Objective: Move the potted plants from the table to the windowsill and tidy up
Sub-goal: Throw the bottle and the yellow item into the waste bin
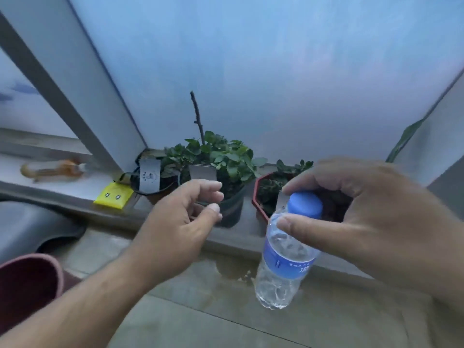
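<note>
Three potted plants stand in a row on the windowsill (241, 237): a small dark pot (153, 189) at the left, a leafy green plant in a black pot (226, 162) in the middle, and a red-rimmed pot (261, 197) at the right. My right hand (364, 212) pinches the neck of a clear water bottle (283, 267) just under its blue cap (305, 204), holding it up in front of the red pot. My left hand (183, 219) hovers left of the bottle, fingers loosely curled and holding nothing.
A yellow packet (113, 198) lies on the sill left of the pots, and an orange object (52, 169) lies further left. A wet patch (226, 270) marks the wall below the sill. A dark red rounded object (30, 282) sits at lower left. A long green leaf (404, 139) rises at right.
</note>
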A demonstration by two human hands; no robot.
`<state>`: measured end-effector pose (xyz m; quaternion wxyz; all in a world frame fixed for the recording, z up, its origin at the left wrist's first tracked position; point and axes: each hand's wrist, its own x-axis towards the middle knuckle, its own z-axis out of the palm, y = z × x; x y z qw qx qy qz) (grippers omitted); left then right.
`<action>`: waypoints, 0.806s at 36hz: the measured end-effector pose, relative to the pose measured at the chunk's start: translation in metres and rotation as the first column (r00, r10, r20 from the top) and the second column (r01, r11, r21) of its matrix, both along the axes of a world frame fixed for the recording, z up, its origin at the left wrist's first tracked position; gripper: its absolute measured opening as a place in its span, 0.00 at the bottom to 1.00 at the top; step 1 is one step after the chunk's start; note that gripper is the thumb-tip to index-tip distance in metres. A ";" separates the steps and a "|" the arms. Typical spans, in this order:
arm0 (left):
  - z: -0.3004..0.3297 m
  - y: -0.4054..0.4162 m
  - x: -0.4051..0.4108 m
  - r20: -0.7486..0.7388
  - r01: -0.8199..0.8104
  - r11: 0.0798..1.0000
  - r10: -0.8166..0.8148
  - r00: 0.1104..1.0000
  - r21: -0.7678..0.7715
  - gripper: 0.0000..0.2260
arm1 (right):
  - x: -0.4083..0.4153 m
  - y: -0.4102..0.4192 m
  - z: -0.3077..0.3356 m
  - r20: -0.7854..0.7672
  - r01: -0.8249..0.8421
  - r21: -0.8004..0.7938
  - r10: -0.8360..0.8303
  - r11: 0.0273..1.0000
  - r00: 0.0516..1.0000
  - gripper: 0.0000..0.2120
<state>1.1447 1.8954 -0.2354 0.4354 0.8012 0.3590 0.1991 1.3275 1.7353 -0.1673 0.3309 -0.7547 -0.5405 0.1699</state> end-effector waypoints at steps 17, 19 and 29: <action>0.049 0.037 -0.275 -0.040 -0.646 0.760 0.649 0.759 0.068 0.12 | -0.251 0.191 -0.043 0.037 -0.451 0.228 0.455 0.863 0.890 0.12; 0.047 0.038 -0.303 -0.007 -0.683 0.730 0.683 0.730 0.032 0.12 | -0.282 0.200 -0.046 0.060 -0.500 0.191 0.498 0.845 0.865 0.14; 0.017 0.112 -0.348 0.197 -0.603 0.793 0.607 0.770 -0.086 0.11 | -0.387 0.250 -0.081 0.110 -0.496 0.033 0.490 0.868 0.864 0.15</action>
